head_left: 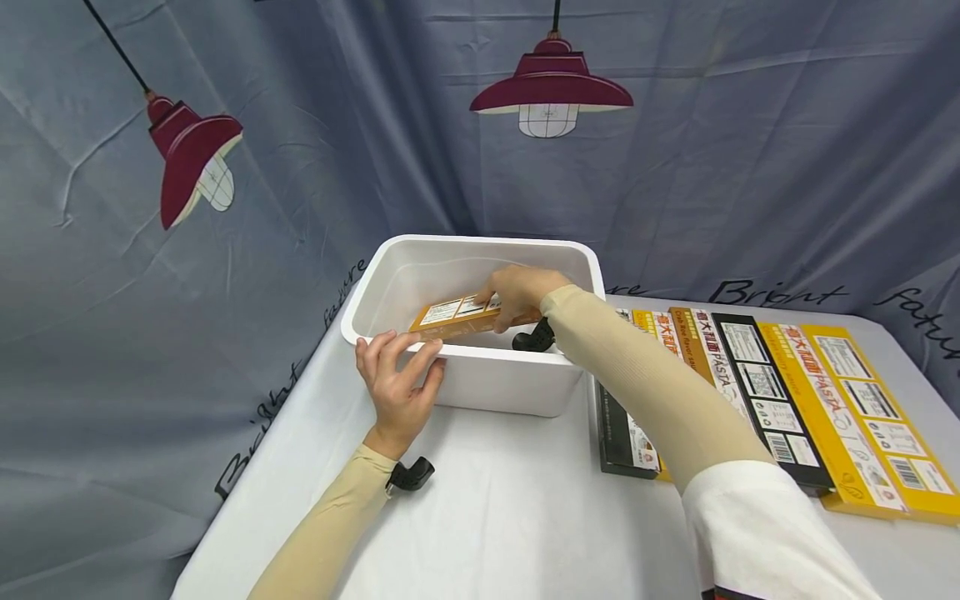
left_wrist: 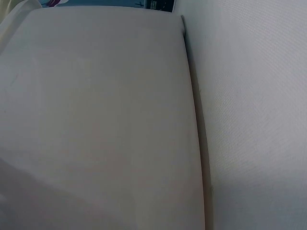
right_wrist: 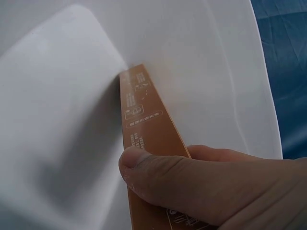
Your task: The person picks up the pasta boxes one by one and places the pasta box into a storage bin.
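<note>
A white plastic bin [head_left: 495, 379] stands on the table in the head view. My left hand [head_left: 397, 396] holds its near rim at the left, fingers over the edge and thumb against the outside. In the left wrist view only the bin's outer wall [left_wrist: 105, 105] shows, not the hand. Inside the bin my right hand [head_left: 521, 292] grips an orange-brown pasta box [head_left: 450, 315], which lies tilted with its printed label up. The right wrist view shows the thumb pressed on the narrow side of the box [right_wrist: 144, 110], whose far end reaches a bin corner.
Several flat pasta boxes lie in a row to the right, among them a black box [head_left: 772, 392] and a yellow box [head_left: 877, 425]. The right forearm passes over some of them. White cloth covers the table [head_left: 510, 508]. A grey-blue curtain [head_left: 360, 125] hangs behind.
</note>
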Tool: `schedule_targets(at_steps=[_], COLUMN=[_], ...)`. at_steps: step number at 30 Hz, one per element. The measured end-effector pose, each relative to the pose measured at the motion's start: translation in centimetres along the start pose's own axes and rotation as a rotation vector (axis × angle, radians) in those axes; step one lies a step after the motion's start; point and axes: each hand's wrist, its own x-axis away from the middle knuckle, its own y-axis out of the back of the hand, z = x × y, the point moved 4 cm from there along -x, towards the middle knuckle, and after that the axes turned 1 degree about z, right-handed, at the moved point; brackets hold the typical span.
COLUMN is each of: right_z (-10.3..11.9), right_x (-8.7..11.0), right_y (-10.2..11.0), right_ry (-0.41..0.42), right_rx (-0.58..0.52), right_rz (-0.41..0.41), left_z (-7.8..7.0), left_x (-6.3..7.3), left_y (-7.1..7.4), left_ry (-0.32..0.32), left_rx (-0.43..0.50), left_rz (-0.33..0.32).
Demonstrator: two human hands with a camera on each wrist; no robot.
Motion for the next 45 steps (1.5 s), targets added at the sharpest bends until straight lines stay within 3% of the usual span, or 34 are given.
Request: schedule_targets(at_steps=[7, 14, 25, 35, 45], right_z=[-0.16, -0.07, -0.30, -0.60, -0.74], right_x=[-0.20, -0.57, -0.84, -0.98, -0.57], right_y=[-0.12, -0.12, -0.29, 0.07, 0.36], right_ry=[-0.026, 0.004, -0.019, -0.057, -0.032], right_rx=[-0.031, 0.016, 0.024, -0.024, -0.058], right_rz=[0.006, -0.018, -0.014, -0.044, -0.052], left_z=[0.04, 0.03, 0.09, 0.21, 0.08], left_x=[0.00, -0.05, -0.08, -0.08, 0.00], left_y=[-0.06, 0.01, -0.01, 0.04, 0.04], left_ry=[0.005, 0.007, 0.006, 0.002, 0.009], left_rx=[0.001, 0.005, 0.009, 0.000, -0.008], left_rz=[0.003, 0.004, -0.005, 0.025, 0.030])
